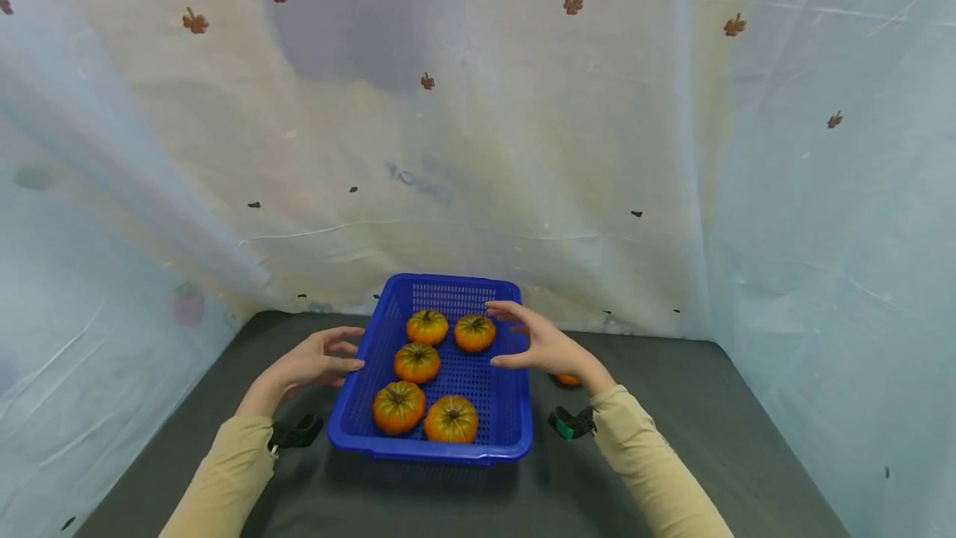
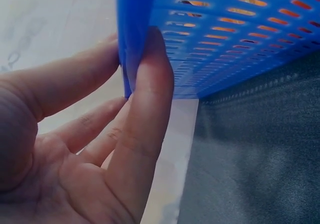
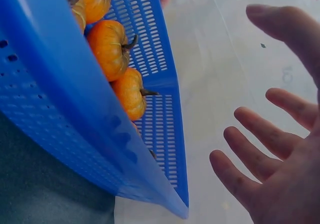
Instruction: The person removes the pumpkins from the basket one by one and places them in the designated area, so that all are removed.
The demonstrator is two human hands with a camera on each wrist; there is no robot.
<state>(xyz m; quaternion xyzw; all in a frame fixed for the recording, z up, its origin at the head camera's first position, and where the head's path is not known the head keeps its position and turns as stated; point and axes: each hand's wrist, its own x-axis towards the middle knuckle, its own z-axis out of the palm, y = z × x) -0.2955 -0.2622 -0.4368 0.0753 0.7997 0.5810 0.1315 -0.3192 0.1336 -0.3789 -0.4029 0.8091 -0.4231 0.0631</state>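
Blue basket (image 1: pixel 358 393) sits toward 7 o'clock in the head view, long axis roughly 12-to-6, narrow ends facing those hours. Apparently being taken hold of: left hand (image 1: pixel 317 362) pinches its 9 o'clock rim; right hand (image 1: pixel 541 347), fingers spread and empty near 3 o'clock, would need to grasp there. Five pumpkins (image 1: pixel 417 364) lie inside.

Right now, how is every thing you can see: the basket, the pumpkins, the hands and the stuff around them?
Blue basket: open on top, partly filled.
Five pumpkins: inside it, stems showing.
Outside pumpkin: right of the basket, mostly hidden by the right arm.
Left hand: pinching the basket's rim.
Right hand: open, fingers spread, holding nothing.
Plastic sheet: hanging, wrinkled.
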